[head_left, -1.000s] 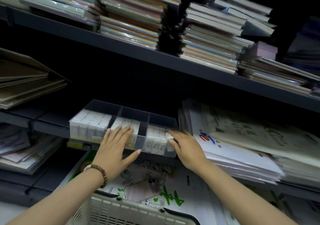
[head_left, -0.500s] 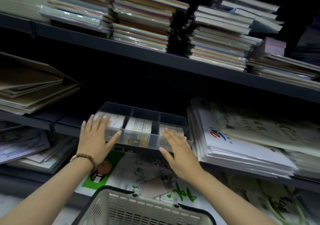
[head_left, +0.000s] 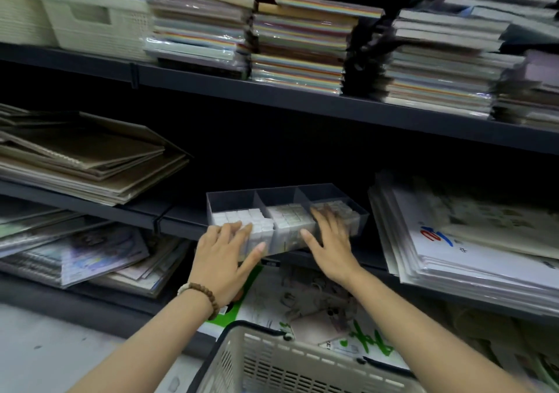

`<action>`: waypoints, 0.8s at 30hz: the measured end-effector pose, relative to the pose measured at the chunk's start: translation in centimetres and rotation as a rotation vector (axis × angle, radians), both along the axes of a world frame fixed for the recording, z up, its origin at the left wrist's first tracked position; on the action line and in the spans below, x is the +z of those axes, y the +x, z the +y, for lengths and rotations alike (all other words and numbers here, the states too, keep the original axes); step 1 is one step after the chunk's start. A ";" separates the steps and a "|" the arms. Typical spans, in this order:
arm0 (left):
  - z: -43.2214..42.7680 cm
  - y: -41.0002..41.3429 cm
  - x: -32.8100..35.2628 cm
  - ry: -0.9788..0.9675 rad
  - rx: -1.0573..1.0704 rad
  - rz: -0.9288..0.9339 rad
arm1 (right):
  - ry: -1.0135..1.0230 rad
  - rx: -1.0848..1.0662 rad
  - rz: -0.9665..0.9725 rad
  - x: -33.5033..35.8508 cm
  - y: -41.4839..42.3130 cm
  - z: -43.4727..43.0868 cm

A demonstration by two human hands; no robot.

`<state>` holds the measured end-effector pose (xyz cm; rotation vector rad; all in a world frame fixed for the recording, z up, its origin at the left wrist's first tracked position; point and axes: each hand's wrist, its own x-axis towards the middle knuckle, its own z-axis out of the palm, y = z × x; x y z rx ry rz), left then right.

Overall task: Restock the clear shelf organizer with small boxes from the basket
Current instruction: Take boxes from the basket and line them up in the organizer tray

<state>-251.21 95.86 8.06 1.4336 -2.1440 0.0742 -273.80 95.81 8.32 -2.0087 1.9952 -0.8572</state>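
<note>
Both hands are up at the clear shelf organizer (head_left: 230,201), which sits at the front edge of the middle shelf (head_left: 127,214), between the brown pads (head_left: 90,156) on the left and the flat paper packs (head_left: 472,241) on the right.

It has three compartments side by side. Small boxes (head_left: 239,214) stand packed in the front part of each, and the rear part of each shows only dark wall.

Left grip (head_left: 225,256): released, fingers straight and laid over the front of the left compartment, thumb stretched along the front wall. It holds nothing. There is a bead bracelet (head_left: 205,295) on that wrist.

Right grip (head_left: 329,241): also released, palm flat, fingers spread over the box tops in the right compartment, thumb pointing toward the middle one. No box is pinched.

The flat hands on both ends look like they are steadying or sliding the whole organizer, or pressing the rows level, rather than placing a box. Two palms keep the light plastic tray from twisting.

The frame is motion-blurred, so it may overhang the shelf lip slightly. I can't tell for sure.

The basket (head_left: 272,362) is low in frame, directly under the arms and close to the body, handy for the next reach. Only its rim and slotted wall show, so the contents are not visible.

Judgement: restock is partly done, with room left at the back of all three compartments. Next is likely a trip down to the basket for more boxes.

Risk: pushing unevenly could tip the loose front rows.
</note>
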 end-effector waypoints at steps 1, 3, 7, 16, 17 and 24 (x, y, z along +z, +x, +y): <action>0.1 0.2 0.1 0.003 -0.040 0.069 | -0.045 0.049 -0.054 0.0 1.5 0.1; 0.0 1.0 0.3 0.011 -0.107 0.260 | -0.113 0.180 -0.123 -0.1 4.9 0.4; -0.7 3.3 -0.3 -0.062 -0.082 0.404 | -0.133 0.239 -0.144 -0.5 9.9 0.0; -1.7 5.7 -2.4 0.121 0.107 0.629 | -0.318 -0.017 -0.025 -1.8 13.6 -0.8; -1.7 5.6 -2.5 0.136 0.106 0.640 | -0.321 -0.012 -0.032 -1.8 13.6 -0.7; -2.5 4.0 -2.0 0.284 0.012 0.790 | -0.241 0.219 -0.145 -1.4 8.9 1.0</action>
